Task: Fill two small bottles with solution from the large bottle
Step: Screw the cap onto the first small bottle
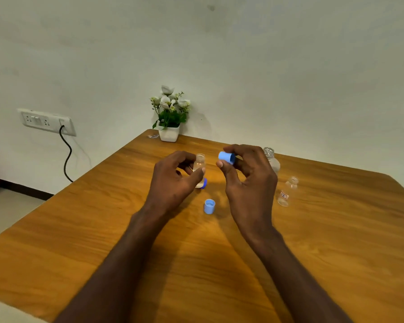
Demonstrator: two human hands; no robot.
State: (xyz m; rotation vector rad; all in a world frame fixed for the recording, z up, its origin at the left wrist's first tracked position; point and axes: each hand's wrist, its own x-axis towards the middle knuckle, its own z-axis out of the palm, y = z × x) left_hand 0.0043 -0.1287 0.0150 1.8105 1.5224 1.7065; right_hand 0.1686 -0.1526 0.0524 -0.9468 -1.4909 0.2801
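From the head camera, the left hand (pixel 173 177) curls round a small clear bottle (pixel 199 167), hiding its lower body. The right hand (pixel 247 176) pinches a light blue cap (pixel 226 157) beside the bottle's open mouth and partly covers the large bottle (pixel 272 159). A second small bottle (pixel 287 192), labelled, stands uncapped to the right. Another blue cap (pixel 209 206) lies on the wooden table (pixel 336 241); a darker blue cap (pixel 204 183) peeks from behind the held bottle.

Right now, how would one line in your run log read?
left hand: grips small bottle | right hand: pinches blue cap | second cap: on table
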